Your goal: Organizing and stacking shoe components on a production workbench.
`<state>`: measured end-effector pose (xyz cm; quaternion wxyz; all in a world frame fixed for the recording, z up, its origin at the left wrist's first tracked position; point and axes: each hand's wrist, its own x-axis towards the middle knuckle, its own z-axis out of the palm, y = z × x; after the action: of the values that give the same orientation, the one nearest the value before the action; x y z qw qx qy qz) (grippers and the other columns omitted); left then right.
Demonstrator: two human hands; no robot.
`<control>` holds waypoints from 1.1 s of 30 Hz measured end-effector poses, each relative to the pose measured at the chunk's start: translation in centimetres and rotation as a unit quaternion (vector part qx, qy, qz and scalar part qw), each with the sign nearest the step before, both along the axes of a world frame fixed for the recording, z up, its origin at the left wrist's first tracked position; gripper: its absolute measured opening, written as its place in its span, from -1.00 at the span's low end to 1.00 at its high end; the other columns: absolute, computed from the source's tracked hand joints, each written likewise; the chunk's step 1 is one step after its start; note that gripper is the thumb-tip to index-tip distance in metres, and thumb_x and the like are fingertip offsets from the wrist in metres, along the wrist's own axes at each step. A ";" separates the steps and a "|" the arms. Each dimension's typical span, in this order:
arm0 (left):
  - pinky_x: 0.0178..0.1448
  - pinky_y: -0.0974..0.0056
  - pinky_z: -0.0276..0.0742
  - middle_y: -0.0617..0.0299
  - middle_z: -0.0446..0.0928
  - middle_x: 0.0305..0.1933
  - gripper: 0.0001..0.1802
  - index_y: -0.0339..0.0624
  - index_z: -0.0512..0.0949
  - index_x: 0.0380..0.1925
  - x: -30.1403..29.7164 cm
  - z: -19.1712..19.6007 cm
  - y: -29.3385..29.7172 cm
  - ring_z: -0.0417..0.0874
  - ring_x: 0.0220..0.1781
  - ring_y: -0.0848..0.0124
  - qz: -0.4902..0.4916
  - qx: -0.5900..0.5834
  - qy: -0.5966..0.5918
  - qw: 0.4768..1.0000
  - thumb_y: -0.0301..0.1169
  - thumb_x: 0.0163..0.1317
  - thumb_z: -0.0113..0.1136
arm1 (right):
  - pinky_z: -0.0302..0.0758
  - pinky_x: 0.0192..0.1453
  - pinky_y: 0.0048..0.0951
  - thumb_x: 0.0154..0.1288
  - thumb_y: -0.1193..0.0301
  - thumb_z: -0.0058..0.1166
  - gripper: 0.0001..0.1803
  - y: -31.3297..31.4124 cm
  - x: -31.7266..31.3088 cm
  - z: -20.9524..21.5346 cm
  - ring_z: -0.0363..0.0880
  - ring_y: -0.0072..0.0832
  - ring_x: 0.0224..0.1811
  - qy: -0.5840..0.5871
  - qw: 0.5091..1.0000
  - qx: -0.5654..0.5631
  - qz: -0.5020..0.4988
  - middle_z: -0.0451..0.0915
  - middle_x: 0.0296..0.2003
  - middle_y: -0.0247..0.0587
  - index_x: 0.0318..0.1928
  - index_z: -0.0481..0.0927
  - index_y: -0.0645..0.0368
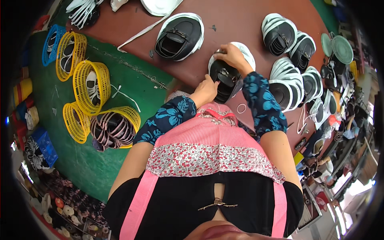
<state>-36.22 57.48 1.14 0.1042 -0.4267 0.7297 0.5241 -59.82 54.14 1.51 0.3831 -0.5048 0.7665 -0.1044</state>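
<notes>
Brown worktable (248, 20) beside a green floor, with black shoe uppers on white soles lying around.
Both hands work on one black shoe upper (225, 80) at the near table edge: the right hand (233, 56) is curled over its top and grips it, the left hand (206, 91) presses its closed fingers against its near side. Yellow baskets (94, 86) stand on the floor at the left, finished uppers (286, 36) in a row at the right.

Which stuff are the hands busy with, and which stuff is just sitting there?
In hand:
- black shoe upper, held by the left hand and right hand
- white sole under it

Lying about:
- yellow baskets
- blue basket
- finished black shoe
- row of black shoes
- green fan
</notes>
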 end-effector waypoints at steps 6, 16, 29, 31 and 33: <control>0.28 -0.34 0.67 -0.63 0.70 0.02 -0.38 -0.56 0.32 0.17 0.0 0.8 -0.3 0.75 0.14 -0.51 0.009 0.016 -0.020 1.000 -0.04 0.72 0.07 | 0.72 0.04 0.07 0.29 0.07 0.55 -0.53 0.5 2.8 0.8 0.78 0.11 0.03 0.145 0.982 -0.039 0.118 0.69 0.04 0.05 0.03 0.82 0.11; 0.31 -0.33 0.66 -0.66 0.68 0.06 -0.34 -0.58 0.35 0.19 -0.6 0.2 0.0 0.74 0.18 -0.51 0.004 -0.023 -0.034 0.999 0.00 0.71 0.10 | 0.69 0.12 0.04 0.24 0.04 0.53 -0.53 3.3 4.3 1.6 0.75 0.12 0.06 0.190 0.971 -0.129 0.067 0.78 -0.13 0.11 -0.14 0.80 0.22; -0.18 0.32 0.69 0.17 0.71 -0.28 -0.57 -0.37 0.62 0.13 4.0 0.9 -0.3 0.77 -0.31 0.45 0.034 -0.102 0.180 0.978 -0.25 0.52 0.50 | 0.37 -0.20 -0.57 0.64 0.24 0.39 -0.70 23.3 4.8 -0.5 0.46 -0.77 -0.30 -0.186 0.787 -0.293 -0.510 0.62 -0.35 -0.55 -0.19 0.73 0.22; -0.11 0.38 0.69 0.24 0.72 -0.20 -0.82 -0.35 0.80 -0.09 3.7 2.4 0.9 0.78 -0.23 0.54 0.024 -0.077 0.207 0.975 -0.41 0.59 0.39 | 0.36 -0.18 -0.60 0.67 0.28 0.37 -0.73 24.3 5.7 -1.0 0.46 -0.79 -0.29 -0.254 0.760 -0.290 -0.522 0.63 -0.35 -0.54 -0.20 0.71 0.19; -0.08 0.38 0.70 0.24 0.73 -0.17 -0.80 -0.34 0.81 -0.01 3.0 1.8 2.6 0.79 -0.21 0.53 0.018 -0.002 0.207 0.978 -0.41 0.59 0.39 | 0.40 -0.19 -0.59 0.64 0.28 0.39 -0.73 24.8 6.0 -1.8 0.48 -0.77 -0.30 -0.253 0.756 -0.301 -0.522 0.66 -0.35 -0.52 -0.20 0.72 0.21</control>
<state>-33.20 60.10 2.90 -0.0596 -0.3223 0.7283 0.6018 -53.82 78.97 -0.29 0.2771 -0.0705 0.7151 -0.6379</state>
